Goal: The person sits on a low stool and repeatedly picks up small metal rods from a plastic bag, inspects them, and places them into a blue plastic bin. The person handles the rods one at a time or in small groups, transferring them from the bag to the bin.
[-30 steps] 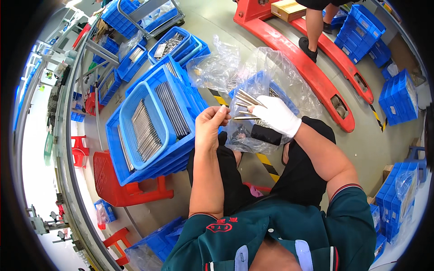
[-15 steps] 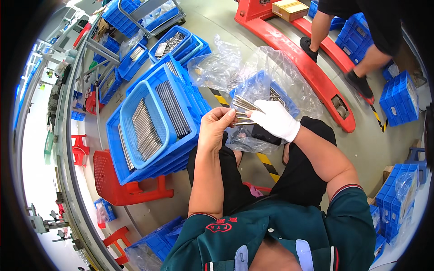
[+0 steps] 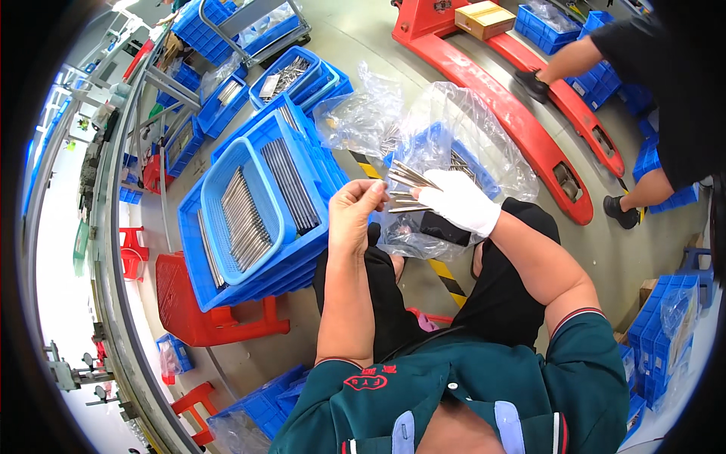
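Two hands at centre, bare left hand point(image 3: 355, 216) pinching rod tips, gloved right hand point(image 3: 460, 200) gripping fanned metal rods point(image 3: 404, 189), clear plastic bag point(image 3: 454, 129) at 12 o'clock, blue crate point(image 3: 253, 208) of rods at 9 o'clock, red pallet jack point(image 3: 514, 106) at 1 o'clock

A red pallet jack point(image 3: 522, 113) lies beside stacked blue crates point(image 3: 575, 30) and a red stool point(image 3: 200, 318).
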